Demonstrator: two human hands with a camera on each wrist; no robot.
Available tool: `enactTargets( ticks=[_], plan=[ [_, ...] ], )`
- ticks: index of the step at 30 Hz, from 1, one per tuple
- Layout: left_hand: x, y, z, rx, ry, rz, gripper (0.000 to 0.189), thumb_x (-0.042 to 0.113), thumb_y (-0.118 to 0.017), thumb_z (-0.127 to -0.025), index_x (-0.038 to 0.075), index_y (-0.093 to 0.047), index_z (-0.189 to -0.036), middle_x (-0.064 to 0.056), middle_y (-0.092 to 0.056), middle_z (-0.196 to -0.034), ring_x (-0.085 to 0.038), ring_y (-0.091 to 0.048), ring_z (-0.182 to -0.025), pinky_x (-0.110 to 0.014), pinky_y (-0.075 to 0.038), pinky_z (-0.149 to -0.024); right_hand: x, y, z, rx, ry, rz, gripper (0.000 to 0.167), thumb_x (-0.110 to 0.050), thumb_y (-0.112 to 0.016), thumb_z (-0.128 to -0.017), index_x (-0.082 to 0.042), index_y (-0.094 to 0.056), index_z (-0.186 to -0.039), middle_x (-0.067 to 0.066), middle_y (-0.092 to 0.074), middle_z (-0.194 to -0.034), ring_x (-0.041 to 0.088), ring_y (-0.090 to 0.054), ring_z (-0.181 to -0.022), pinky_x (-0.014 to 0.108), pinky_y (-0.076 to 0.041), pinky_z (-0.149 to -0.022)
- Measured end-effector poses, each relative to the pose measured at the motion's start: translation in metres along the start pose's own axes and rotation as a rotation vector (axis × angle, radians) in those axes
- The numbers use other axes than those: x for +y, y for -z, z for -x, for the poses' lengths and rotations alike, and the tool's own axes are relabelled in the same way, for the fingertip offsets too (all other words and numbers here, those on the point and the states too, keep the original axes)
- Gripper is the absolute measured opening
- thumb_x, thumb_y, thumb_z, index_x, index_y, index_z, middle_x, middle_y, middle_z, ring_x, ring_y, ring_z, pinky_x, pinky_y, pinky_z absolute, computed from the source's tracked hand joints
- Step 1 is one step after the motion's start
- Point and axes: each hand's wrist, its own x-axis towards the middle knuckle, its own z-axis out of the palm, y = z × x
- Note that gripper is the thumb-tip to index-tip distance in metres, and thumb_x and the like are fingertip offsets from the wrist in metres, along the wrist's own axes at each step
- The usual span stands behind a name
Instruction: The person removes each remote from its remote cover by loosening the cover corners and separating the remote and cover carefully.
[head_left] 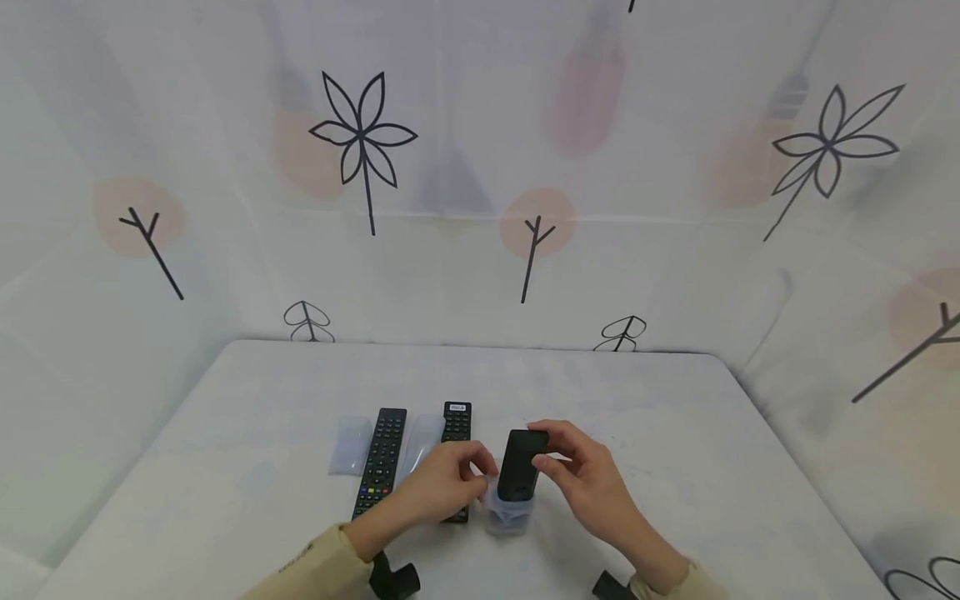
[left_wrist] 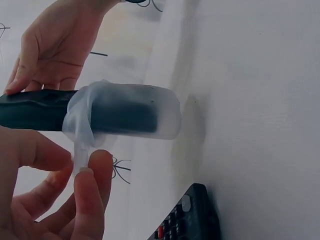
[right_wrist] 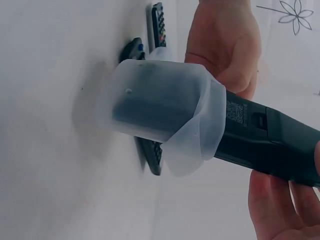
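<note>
A black remote control (head_left: 517, 462) stands tilted above the table, its lower end inside a translucent soft plastic sleeve (head_left: 508, 518). My right hand (head_left: 588, 479) grips the remote's upper part between thumb and fingers. With thumb and fingertips my left hand (head_left: 442, 483) pinches the folded rim of the sleeve, seen closely in the left wrist view as a bunched flap (left_wrist: 81, 152). The sleeve's rim is rolled and crumpled around the remote's body. In the right wrist view the remote's back (right_wrist: 270, 132) shows a printed code near the sleeve's edge.
Left of my hands lie two black button remotes, one long (head_left: 382, 458) and one partly behind my left hand (head_left: 457, 421). Clear plastic sleeves (head_left: 350, 444) lie beside them. The white table (head_left: 637, 400) meets a patterned curtain (head_left: 450, 275) at its back edge.
</note>
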Motion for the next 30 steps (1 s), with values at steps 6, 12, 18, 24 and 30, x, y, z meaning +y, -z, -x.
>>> enactTargets(
  ticks=[6, 12, 18, 24, 30],
  plan=[
    [-0.001, 0.003, -0.005, 0.022, 0.026, 0.092, 0.017, 0.021, -0.065, -0.097, 0.008, -0.057, -0.106, 0.002, -0.064, -0.092, -0.021, -0.067, -0.07, -0.026, -0.049, -0.057, -0.004, 0.004, -0.002, -0.037, 0.0, -0.006, 0.037, -0.002, -0.068, -0.092, -0.006, -0.059, -0.128, 0.008, -0.066, -0.115, 0.02, -0.066, -0.099, 0.03, -0.055, -0.084],
    [-0.001, 0.003, -0.011, 0.013, 0.075, 0.137, 0.029, 0.03, -0.062, -0.1, 0.007, -0.056, -0.116, 0.0, -0.066, -0.085, -0.019, -0.064, -0.066, -0.032, -0.053, -0.06, -0.009, 0.006, -0.006, -0.083, 0.072, -0.012, 0.038, 0.002, -0.065, -0.093, -0.009, -0.059, -0.129, 0.009, -0.064, -0.118, 0.021, -0.066, -0.102, 0.031, -0.055, -0.085],
    [0.002, 0.006, -0.012, -0.046, 0.091, 0.143, 0.023, 0.028, -0.062, -0.099, 0.009, -0.071, -0.11, -0.001, -0.067, -0.074, -0.022, -0.063, -0.062, -0.035, -0.054, -0.06, -0.012, 0.008, -0.007, -0.126, 0.144, -0.043, 0.037, 0.005, -0.063, -0.094, -0.007, -0.059, -0.128, 0.01, -0.063, -0.117, 0.019, -0.065, -0.105, 0.033, -0.055, -0.085],
    [0.002, 0.009, -0.011, -0.039, 0.079, 0.175, 0.021, 0.021, -0.066, -0.096, 0.006, -0.073, -0.11, -0.001, -0.07, -0.076, -0.03, -0.066, -0.064, -0.033, -0.053, -0.057, -0.012, 0.009, -0.009, -0.144, 0.208, -0.095, 0.035, 0.011, -0.059, -0.093, -0.003, -0.059, -0.125, 0.013, -0.062, -0.117, 0.021, -0.064, -0.11, 0.034, -0.054, -0.089],
    [-0.001, 0.009, -0.011, 0.041, 0.098, 0.265, 0.029, 0.013, -0.066, -0.095, 0.001, -0.069, -0.121, -0.002, -0.073, -0.086, -0.041, -0.066, -0.075, -0.023, -0.048, -0.055, -0.008, 0.011, -0.009, -0.129, 0.202, -0.123, 0.037, 0.014, -0.057, -0.093, -0.004, -0.06, -0.125, 0.018, -0.061, -0.121, 0.024, -0.063, -0.115, 0.035, -0.05, -0.096]
  ],
)
